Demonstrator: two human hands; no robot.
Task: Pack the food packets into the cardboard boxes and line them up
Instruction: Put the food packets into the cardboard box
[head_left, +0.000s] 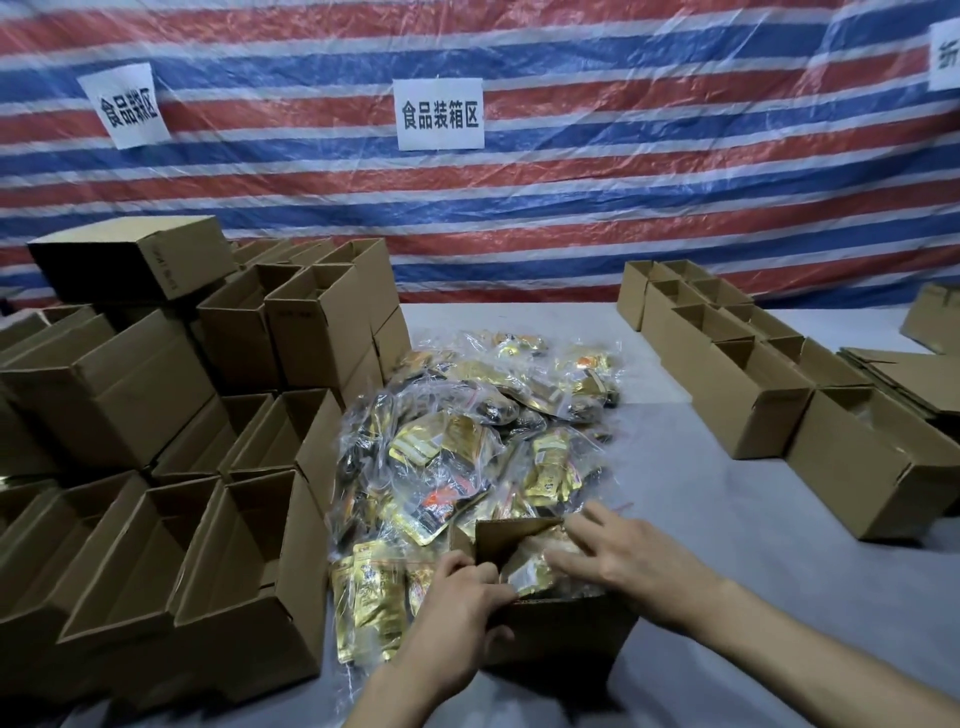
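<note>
Left hand (457, 613): fingers curled over the left rim of the open box (566, 631), thumb on its outer wall, gripping it. Right hand (623, 556): fingers spread and nearly straight, laid flat on the gold packet (527, 574) inside the box and pressing on it, closed round nothing. My hands are apart, one at each side of the box mouth. The box stands upright at the near edge of the table (727, 519), mouth up, flaps standing; my hands cover too much of it for me to tell its long axis. Touching its far side is a heap of food packets (467, 441), gold and black pouches in clear bags, lying at all angles, their print too small to read. More gold pouches (369, 597) lie flat just left of the box. To my left is a stack of empty boxes (156, 519), mouths up, several tiers high; the top one (135, 260) lies on its side, its printing unreadable. To my right a row of boxes (753, 405) runs from the near right corner away toward the back, mouths up, walls touching. Beyond them lies flattened cardboard (893, 374). At the back hangs a red, white and blue striped tarp (519, 208) under clear film. The centre sign (440, 114) reads 食品装箱区. The left sign (130, 104) is tilted, its text partly blurred. The right sign (945, 57) is cut off by the frame.
</note>
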